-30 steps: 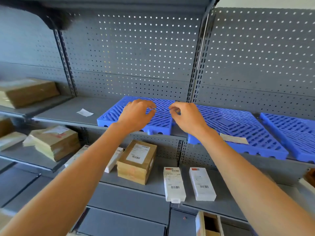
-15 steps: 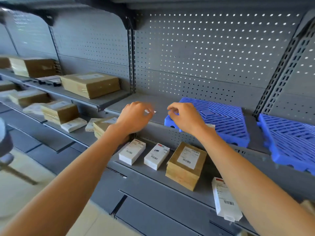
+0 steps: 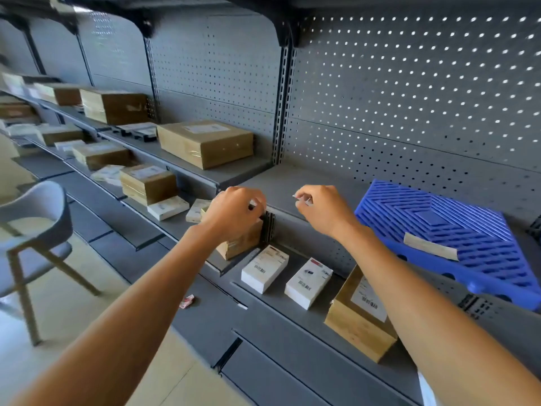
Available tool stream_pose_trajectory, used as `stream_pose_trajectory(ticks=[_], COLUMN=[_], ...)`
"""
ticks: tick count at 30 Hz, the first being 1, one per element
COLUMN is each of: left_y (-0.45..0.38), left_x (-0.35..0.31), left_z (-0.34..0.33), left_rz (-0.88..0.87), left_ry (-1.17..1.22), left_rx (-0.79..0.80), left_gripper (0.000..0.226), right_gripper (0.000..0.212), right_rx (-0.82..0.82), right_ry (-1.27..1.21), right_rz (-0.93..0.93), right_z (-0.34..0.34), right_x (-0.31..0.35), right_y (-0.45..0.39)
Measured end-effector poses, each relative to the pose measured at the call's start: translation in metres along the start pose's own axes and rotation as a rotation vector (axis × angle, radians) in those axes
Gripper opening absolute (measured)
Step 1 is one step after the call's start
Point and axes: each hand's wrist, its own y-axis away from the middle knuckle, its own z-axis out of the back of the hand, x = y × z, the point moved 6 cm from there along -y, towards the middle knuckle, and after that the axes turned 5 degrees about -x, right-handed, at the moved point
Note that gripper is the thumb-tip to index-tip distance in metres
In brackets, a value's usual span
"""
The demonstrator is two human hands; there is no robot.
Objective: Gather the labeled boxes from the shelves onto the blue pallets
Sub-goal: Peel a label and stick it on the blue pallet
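both hands slid left off the blue pallet; left hand and right hand each pinch a small white scrap above bare shelf edge; two white boxes below.

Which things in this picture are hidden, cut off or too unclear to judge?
- Head view: brown box behind the left hand, mostly hidden by hand and wrist.
- Far-left boxes: blurred, labels unreadable.
- Blue pallet: right end cut off by the frame edge.
- Small white scrap pinched by the right hand: too small to identify.
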Motion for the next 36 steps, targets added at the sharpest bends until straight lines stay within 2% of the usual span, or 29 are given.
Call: stream_pose_trajectory(ticks=[6,10,16,23,29,36], left_y=[-0.05,-0.087,-0.131,-0.164,-0.175,-0.178], left_x=[0.001,-0.003,0.005,-0.011,0.002,0.026], left_z=[-0.025,-0.052,-0.096,-0.133,-0.141,-0.132], left_rz=[-0.052,-0.104,-0.095,-0.326,-0.422,-0.403], left_ry=[0.023,0.046,0.087,-0.038,0.095,0.23], left_rx=[0.022,0.065,0.156,0.336,0.385,0.377], left_gripper=[0.016,0.017,0.027,0.05,0.02,0.014], right_gripper=[0.019,0.021,0.022,0.021,0.014,0.013], right_rx=[-0.006,0.01,0.083,0.088,0.061,-0.027], right_ry=[0.116,0.191,0.27,0.324,0.225,0.183], right_rz=[-0.071,-0.145,-0.217,-0.255,-0.353,-0.42], right_z=[-0.01,-0.017,-0.034,-0.044,-0.043,-0.041], right_x=[-0.028,-0.057,-0.08,-0.074,-0.077,-0.072], right_y=[-0.036,-0.052,-0.06,-0.066,-0.069,-0.069])
